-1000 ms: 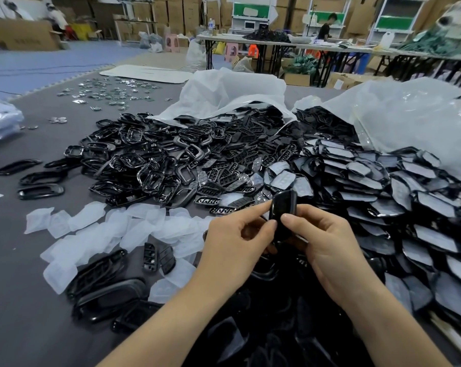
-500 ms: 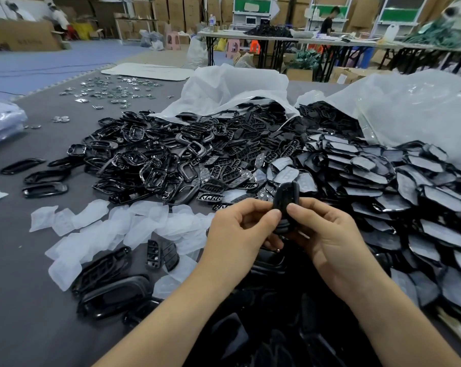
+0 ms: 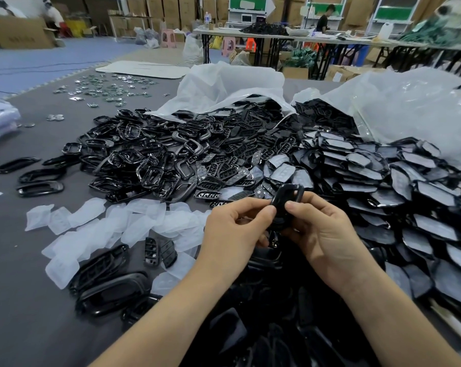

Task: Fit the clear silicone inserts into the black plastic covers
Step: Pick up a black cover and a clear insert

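A black plastic cover (image 3: 286, 198) stands upright between my two hands in the middle of the view. My left hand (image 3: 234, 231) pinches its left edge with thumb and curled fingers. My right hand (image 3: 322, 229) grips its right side, thumb pressed on the front. Whether an insert sits in it I cannot tell. Loose clear silicone inserts (image 3: 112, 223) lie spread on the grey table left of my hands. A big heap of black covers and frames (image 3: 176, 160) fills the table beyond.
Black covers with inserts fitted (image 3: 409, 197) are piled at the right. Two white plastic bags (image 3: 232, 86) lie open at the back. Long black frames (image 3: 110, 284) rest near my left forearm. Small metal parts (image 3: 105, 88) are scattered far left. People work at distant tables.
Both hands have stayed together on the cover and turned it slightly, so its top now shows as an open loop. The camera has dipped a little.
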